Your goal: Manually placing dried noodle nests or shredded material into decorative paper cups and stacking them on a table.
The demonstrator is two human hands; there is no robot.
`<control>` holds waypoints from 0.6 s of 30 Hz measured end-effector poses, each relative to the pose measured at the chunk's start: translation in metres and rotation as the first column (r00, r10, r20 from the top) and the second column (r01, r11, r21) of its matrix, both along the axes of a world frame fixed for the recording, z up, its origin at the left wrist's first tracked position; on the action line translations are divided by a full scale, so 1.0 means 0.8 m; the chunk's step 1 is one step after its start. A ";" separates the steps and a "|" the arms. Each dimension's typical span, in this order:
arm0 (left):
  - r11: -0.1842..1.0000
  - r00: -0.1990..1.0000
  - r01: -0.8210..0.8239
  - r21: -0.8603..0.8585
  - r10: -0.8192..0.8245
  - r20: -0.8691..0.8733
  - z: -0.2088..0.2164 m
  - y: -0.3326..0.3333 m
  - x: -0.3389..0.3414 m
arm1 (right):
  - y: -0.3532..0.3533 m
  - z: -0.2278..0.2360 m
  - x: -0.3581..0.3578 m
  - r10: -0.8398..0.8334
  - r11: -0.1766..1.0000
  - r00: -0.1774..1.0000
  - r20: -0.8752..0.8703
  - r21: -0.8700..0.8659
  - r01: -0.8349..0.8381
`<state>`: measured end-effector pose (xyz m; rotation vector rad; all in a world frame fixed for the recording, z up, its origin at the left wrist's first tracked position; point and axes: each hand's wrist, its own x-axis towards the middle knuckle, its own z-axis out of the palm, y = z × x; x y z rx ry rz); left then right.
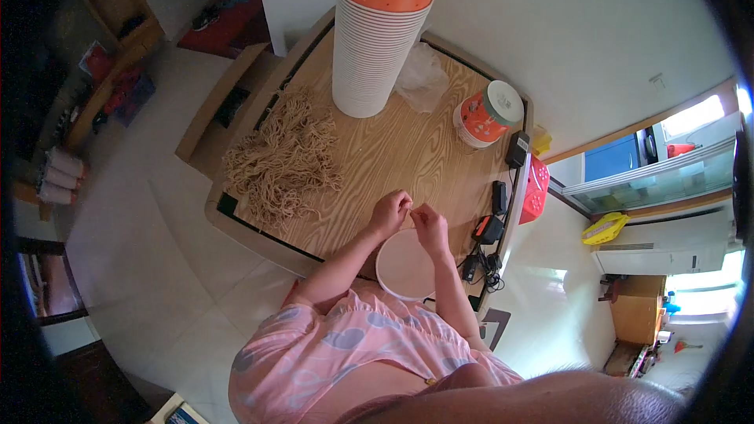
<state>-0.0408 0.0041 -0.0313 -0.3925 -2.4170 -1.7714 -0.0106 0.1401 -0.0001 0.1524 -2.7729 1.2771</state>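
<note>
Both hands meet at the far rim of a white paper bucket (pixel 405 265) that sits open side up between the forearms, at the near edge of the counter (pixel 377 157). The left hand (pixel 390 212) is curled, its fingertips pinched together at the rim; the right hand (pixel 430 229) is likewise curled with fingers pinched, touching the left. What they pinch is too small to make out.

To the left on the wood-grain counter lies a loose heap of tan string pieces (pixel 284 159). Farther back stands a tall stack of paper buckets (pixel 377 39), orange on top, with a crumpled clear plastic bag (pixel 424 77) beside it and a lidded orange bucket (pixel 485 114) to the right. Black adapters and cables (pixel 493 220) crowd the counter's right edge, next to a red basket (pixel 536 188). The floor is pale tile (pixel 141 251).
</note>
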 end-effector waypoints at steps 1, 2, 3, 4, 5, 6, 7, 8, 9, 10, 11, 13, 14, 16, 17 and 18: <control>0.999 0.997 0.017 0.041 -0.020 0.073 -0.002 0.000 -0.001 | 0.005 -0.004 0.000 -0.023 0.999 0.992 0.126 -0.035 0.027; 0.999 0.997 0.020 0.040 -0.023 0.071 -0.005 0.001 -0.002 | 0.012 -0.007 -0.002 -0.025 0.999 0.992 0.124 -0.036 0.030; 0.994 0.987 0.033 0.103 -0.048 0.152 -0.005 0.000 -0.002 | 0.018 -0.008 -0.007 0.004 0.973 0.951 0.310 -0.220 0.068; 0.985 0.970 0.041 0.165 -0.079 0.231 -0.004 0.001 -0.004 | 0.025 -0.008 -0.011 0.068 0.912 0.878 0.474 -0.386 0.138; 0.985 0.970 0.048 0.163 -0.085 0.228 -0.004 0.002 -0.005 | 0.033 -0.008 -0.014 0.078 0.901 0.854 0.515 -0.403 0.160; 0.984 0.973 0.052 0.172 -0.088 0.211 -0.002 0.002 -0.006 | 0.034 -0.004 -0.016 0.074 0.899 0.855 0.513 -0.406 0.165; 0.982 0.977 0.056 0.179 -0.091 0.194 0.001 0.002 -0.008 | 0.034 0.000 -0.018 0.082 0.876 0.829 0.553 -0.438 0.205; 0.982 0.977 0.064 0.176 -0.098 0.192 0.003 0.002 -0.010 | 0.034 0.005 -0.019 0.093 0.850 0.802 0.590 -0.467 0.245; 0.983 0.981 0.070 0.169 -0.099 0.168 0.006 0.003 -0.013 | 0.035 0.007 -0.021 0.088 0.847 0.805 0.587 -0.470 0.250; 0.984 0.985 0.076 0.162 -0.100 0.143 0.009 0.003 -0.015 | 0.035 0.010 -0.023 0.112 0.825 0.785 0.609 -0.497 0.269; 0.984 0.985 0.083 0.158 -0.106 0.140 0.011 0.003 -0.016 | 0.034 0.013 -0.024 0.138 0.802 0.764 0.630 -0.524 0.288; 0.984 0.984 0.098 0.148 -0.118 0.134 0.014 0.005 -0.021 | 0.036 0.013 -0.025 0.174 0.768 0.758 0.629 -0.568 0.295; 0.984 0.984 0.103 0.146 -0.122 0.130 0.015 0.005 -0.022 | 0.035 0.012 -0.026 0.215 0.735 0.747 0.629 -0.608 0.301; 0.981 0.975 0.141 0.135 -0.161 0.155 0.023 0.009 -0.024 | 0.042 0.002 -0.027 0.220 0.727 0.759 0.613 -0.622 0.292; 0.979 0.974 0.152 0.134 -0.171 0.151 0.026 0.010 -0.027 | 0.046 -0.003 -0.027 0.232 0.721 0.765 0.601 -0.634 0.279; 0.983 0.981 0.125 0.136 -0.144 0.133 0.028 0.009 -0.030 | 0.044 -0.003 -0.025 0.228 0.718 0.767 0.599 -0.636 0.283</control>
